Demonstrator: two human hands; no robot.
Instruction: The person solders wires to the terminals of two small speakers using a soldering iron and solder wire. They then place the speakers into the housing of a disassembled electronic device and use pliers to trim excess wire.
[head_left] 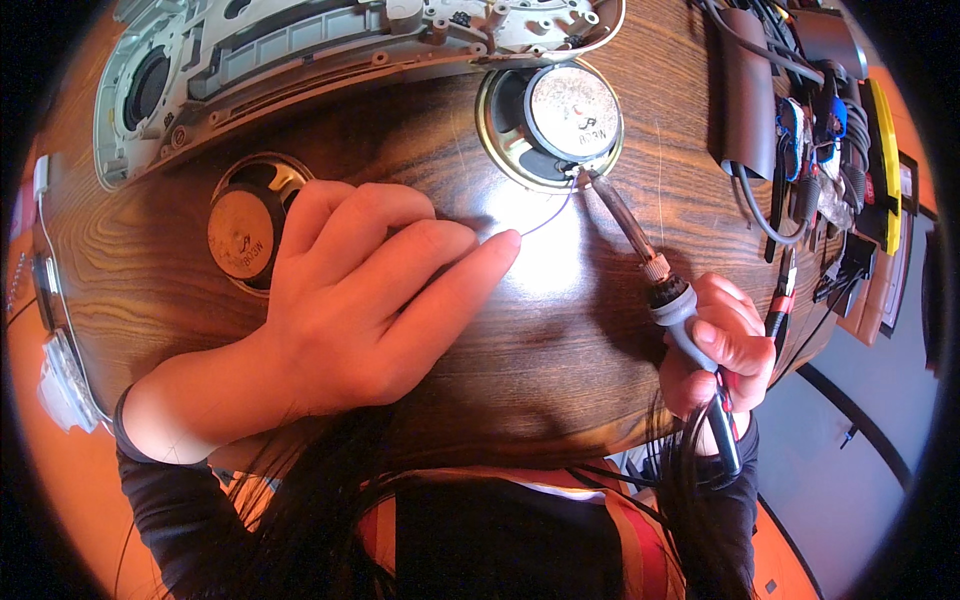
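Toward the near edge of the dark wooden table (490, 375), with orange floor (80, 500) beside it, the right hand (722, 345) is curled round a soldering iron (655, 267) slanted far and left; the left hand (365, 290), wrist turned rightward, pinches a thin wire (552, 220). Farther, the iron's tip is at a round speaker's (572, 108) rim; beyond lies a pale housing (330, 85).

Left forearm (190, 525) is coming in from lower left, dark sleeve ending near the bare wrist (175, 415). Left hand (350, 310) is showing its back, angling up-right; fingers (365, 230) are bending and bunching, tips pinching at the right end. Right forearm (735, 520) is rising from lower right, also dark-sleeved. Right hand (722, 345) is gripping, fingers curling in, sitting lower than the left fingertips. Long hair (330, 500) is hanging across both arms.
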